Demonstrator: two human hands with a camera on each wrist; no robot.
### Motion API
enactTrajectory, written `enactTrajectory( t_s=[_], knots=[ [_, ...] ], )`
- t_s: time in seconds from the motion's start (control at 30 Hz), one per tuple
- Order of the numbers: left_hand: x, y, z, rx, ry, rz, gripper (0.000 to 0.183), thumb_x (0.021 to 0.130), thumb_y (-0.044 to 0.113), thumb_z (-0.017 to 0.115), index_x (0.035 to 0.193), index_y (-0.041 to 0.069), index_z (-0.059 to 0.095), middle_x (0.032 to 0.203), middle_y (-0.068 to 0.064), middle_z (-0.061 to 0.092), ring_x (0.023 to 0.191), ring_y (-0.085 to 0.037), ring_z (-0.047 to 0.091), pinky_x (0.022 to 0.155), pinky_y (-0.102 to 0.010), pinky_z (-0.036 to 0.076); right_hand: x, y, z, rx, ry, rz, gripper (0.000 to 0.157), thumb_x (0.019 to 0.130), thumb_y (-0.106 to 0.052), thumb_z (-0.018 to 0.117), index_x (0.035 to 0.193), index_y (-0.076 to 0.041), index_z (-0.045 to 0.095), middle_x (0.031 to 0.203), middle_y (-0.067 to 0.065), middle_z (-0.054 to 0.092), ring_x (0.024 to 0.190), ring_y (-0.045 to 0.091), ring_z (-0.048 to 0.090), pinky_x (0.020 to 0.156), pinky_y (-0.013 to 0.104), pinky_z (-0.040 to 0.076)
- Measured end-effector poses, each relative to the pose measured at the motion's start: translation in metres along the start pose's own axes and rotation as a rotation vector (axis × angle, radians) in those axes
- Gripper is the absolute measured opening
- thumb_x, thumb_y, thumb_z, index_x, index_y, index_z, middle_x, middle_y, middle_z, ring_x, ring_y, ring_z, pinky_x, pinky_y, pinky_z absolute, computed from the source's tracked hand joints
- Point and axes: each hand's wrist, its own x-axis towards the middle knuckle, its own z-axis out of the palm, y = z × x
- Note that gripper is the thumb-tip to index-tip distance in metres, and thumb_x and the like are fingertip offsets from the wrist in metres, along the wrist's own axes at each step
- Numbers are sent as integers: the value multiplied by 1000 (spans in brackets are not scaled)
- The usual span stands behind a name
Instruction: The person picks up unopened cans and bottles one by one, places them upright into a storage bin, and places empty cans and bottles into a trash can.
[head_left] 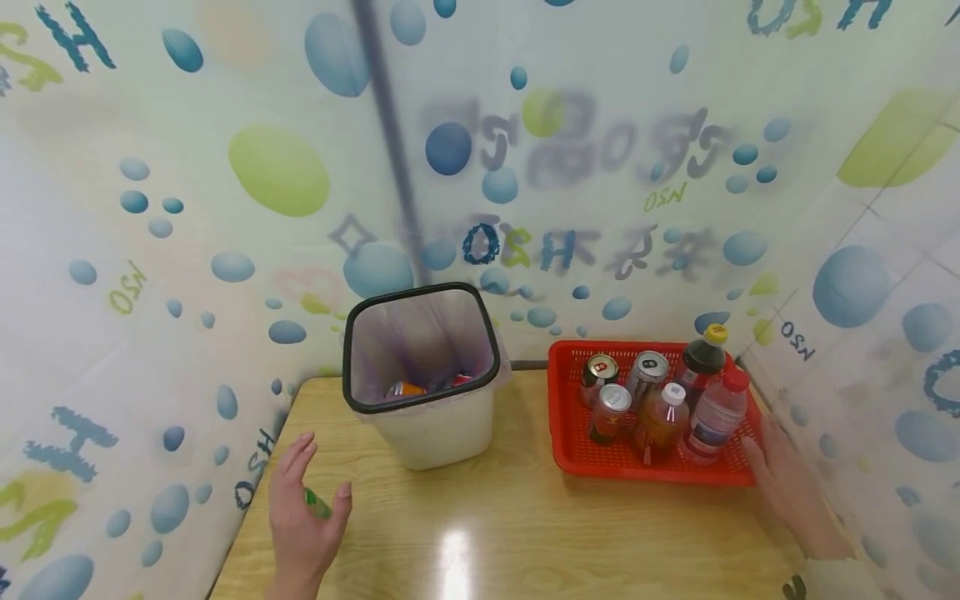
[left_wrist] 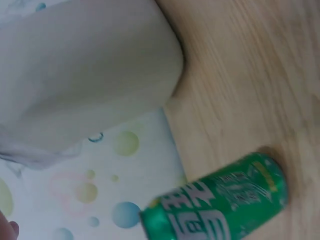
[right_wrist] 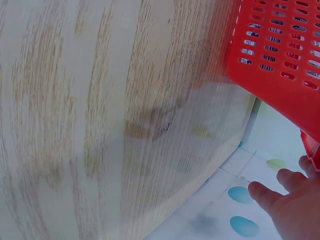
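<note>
My left hand [head_left: 306, 521] is at the table's left, its fingers and thumb spread apart. Partly hidden behind it in the head view is a green drink can [head_left: 318, 504]. The left wrist view shows this can [left_wrist: 220, 200] standing on the table, with no finger touching it. At the right side of a red plastic basket [head_left: 652, 472] is my right hand [head_left: 797, 496]. Its fingers [right_wrist: 267, 196] look extended in the right wrist view, close to the basket's rim. Whether they touch the rim I cannot tell.
Inside the basket stand cans [head_left: 648, 373] and bottles [head_left: 662, 423], among them a red-capped bottle [head_left: 720, 414]. A white bin [head_left: 442, 429] with a black rim and a liner stands left of it, cans inside. Patterned sheeting [head_left: 465, 200] rises behind the wooden table [head_left: 540, 533].
</note>
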Motion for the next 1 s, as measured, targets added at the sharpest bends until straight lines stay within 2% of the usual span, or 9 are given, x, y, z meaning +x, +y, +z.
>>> enactTrajectory(
  t_s=[0.2, 0.3, 0.37, 0.43, 0.53, 0.63, 0.87, 0.93, 1.0],
  knots=[
    [-19, -18, -12, -5, 54, -117, 69, 98, 45, 64, 128, -17, 56, 131, -35, 57, 142, -16, 45, 120, -27, 30, 0, 2, 1, 4, 6, 6, 72, 114, -35, 35, 159, 11, 3, 159, 44, 10, 147, 61, 11, 119, 70, 8],
    [-28, -23, -17, -3, 62, -221, 63, 92, 32, 70, 133, -14, 55, 137, -33, 55, 144, -18, 43, 120, -27, 29, 0, 2, 1, 5, -2, 17, 73, 114, -36, 34, 159, 11, 3, 160, 44, 9, 148, 61, 10, 119, 71, 7],
    [-32, -25, -20, 10, 61, -315, 63, 88, 23, 73, 136, -11, 54, 141, -29, 54, 144, -17, 42, 121, -26, 28, 0, 3, 1, 5, -2, 17, 73, 114, -36, 34, 159, 11, 3, 160, 43, 9, 148, 61, 10, 119, 70, 7],
    [-35, -26, -23, 19, 58, -441, 63, 87, 18, 74, 141, -7, 52, 146, -22, 52, 144, -15, 40, 120, -25, 26, 0, 3, 1, 4, 1, 12, 72, 114, -36, 34, 159, 11, 4, 160, 43, 8, 148, 61, 9, 120, 69, 7],
    [-38, -28, -27, -3, 66, -629, 61, 91, 15, 74, 145, 0, 51, 150, -8, 50, 143, -10, 39, 122, -26, 23, -1, 3, 2, 3, 4, 6, 72, 114, -36, 34, 160, 10, 2, 161, 42, 6, 149, 60, 8, 121, 68, 5],
    [-40, -30, -30, -55, 68, -778, 61, 95, 13, 71, 150, 5, 47, 151, -2, 46, 143, -10, 38, 123, -27, 20, -1, 3, 3, 4, 9, 1, 72, 114, -35, 34, 160, 10, 2, 162, 41, 6, 149, 59, 7, 121, 68, 5],
    [-46, -36, -35, -140, -47, -1064, 67, 102, 20, 68, 159, 16, 32, 163, -9, 37, 153, -14, 29, 117, -11, 21, -2, 1, 2, 9, 7, -6, 72, 114, -35, 33, 161, 7, -1, 163, 39, 3, 150, 58, 6, 121, 67, 4],
    [-48, -39, -36, -162, -64, -1103, 72, 101, 19, 69, 160, 18, 28, 165, -10, 34, 155, -16, 26, 118, -11, 19, -2, 1, 2, 11, 9, -14, 71, 114, -34, 33, 161, 7, -1, 163, 39, 3, 150, 58, 6, 121, 66, 3],
    [-49, -42, -36, -162, -81, -1112, 76, 100, 19, 71, 161, 18, 26, 165, -11, 33, 155, -19, 24, 119, -12, 17, -2, 1, 2, 13, 12, -20, 71, 114, -33, 33, 160, 8, -1, 163, 40, 3, 150, 58, 6, 122, 66, 3]
  ],
)
